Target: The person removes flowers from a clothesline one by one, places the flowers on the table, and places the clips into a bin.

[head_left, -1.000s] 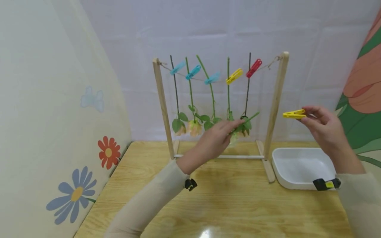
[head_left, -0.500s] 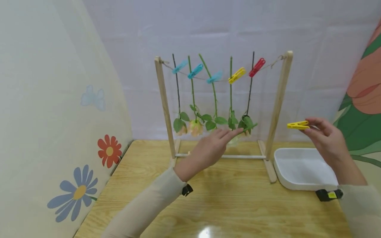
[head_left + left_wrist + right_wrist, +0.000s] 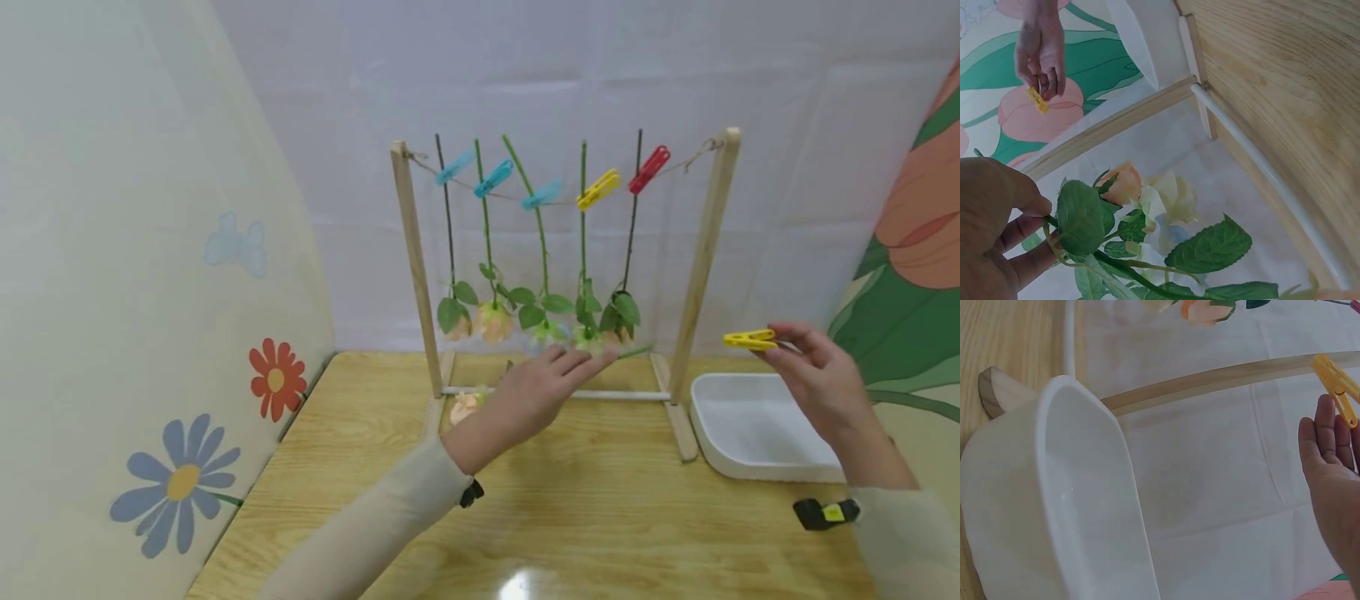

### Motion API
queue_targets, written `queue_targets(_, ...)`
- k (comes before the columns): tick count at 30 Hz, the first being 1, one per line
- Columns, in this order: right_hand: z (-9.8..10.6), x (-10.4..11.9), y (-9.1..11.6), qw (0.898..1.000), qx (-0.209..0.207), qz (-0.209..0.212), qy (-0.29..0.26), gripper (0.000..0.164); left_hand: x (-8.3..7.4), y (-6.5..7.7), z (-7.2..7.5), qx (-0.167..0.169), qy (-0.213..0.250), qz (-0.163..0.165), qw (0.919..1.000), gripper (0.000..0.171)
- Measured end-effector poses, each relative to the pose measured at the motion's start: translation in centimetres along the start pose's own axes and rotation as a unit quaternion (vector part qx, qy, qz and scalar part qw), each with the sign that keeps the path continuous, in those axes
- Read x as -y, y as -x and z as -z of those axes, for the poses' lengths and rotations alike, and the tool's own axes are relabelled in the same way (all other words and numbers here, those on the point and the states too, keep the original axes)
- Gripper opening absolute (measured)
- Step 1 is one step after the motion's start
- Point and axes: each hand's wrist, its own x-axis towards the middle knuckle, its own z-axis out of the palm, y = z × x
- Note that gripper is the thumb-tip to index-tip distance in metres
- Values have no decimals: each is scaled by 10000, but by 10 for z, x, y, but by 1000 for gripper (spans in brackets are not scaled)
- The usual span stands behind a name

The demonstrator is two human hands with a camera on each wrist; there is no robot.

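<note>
My left hand (image 3: 528, 392) pinches the green stem (image 3: 633, 353) of an artificial rose in front of the wooden rack. The stem's end juts out past the fingertips, and a peach bloom (image 3: 465, 407) shows left of the hand. In the left wrist view, thumb and fingers close on the stem beside a green leaf (image 3: 1082, 219). To the right of the rack, my right hand (image 3: 821, 383) holds a yellow clothespin (image 3: 750, 339) by one end, its nose pointing left. Several roses hang head down from a string, held by a red clothespin (image 3: 648, 170), a yellow one and blue ones (image 3: 492, 179).
The wooden rack (image 3: 701, 267) has two posts, feet and a white bottom bar (image 3: 622, 395). A white basin (image 3: 765, 471) stands right of it on the wood-grain table (image 3: 600, 525). White cloth hangs behind; a wall with painted flowers (image 3: 276, 380) is at the left.
Both hands have come down, the right one with the yellow clothespin. The left hand's rose is lower and its peach bloom has come into view. The hanging roses stay clipped.
</note>
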Motion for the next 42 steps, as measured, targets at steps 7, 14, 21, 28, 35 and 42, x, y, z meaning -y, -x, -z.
queue_targets(7, 3, -5, 5, 9998, 169, 81, -76, 32, -3, 4, -6, 34, -121, -135, 9998, 74)
queue_targets(14, 8, -12, 9, 9997, 111, 58, -220, 35, -5, 8, -10, 468, -272, -219, 9983, 76)
queue_targets(21, 13, -16, 14, 9992, 117, 91, -377, 36, -8, 14, -19, 826, -413, -247, 9954, 75)
queue_targets(28, 17, -19, 19, 9993, 76, -21, -376, 36, -11, 18, -31, 1026, -550, -246, 9929, 82)
queue_targets(35, 24, -25, 23, 9993, 16, -102, -367, 35, -13, 21, -37, 1059, -614, -290, 9921, 82)
queue_targets(42, 32, -32, 27, 9999, 130, 33, -52, 38, -15, 26, -45, 1124, -815, -291, 9899, 80)
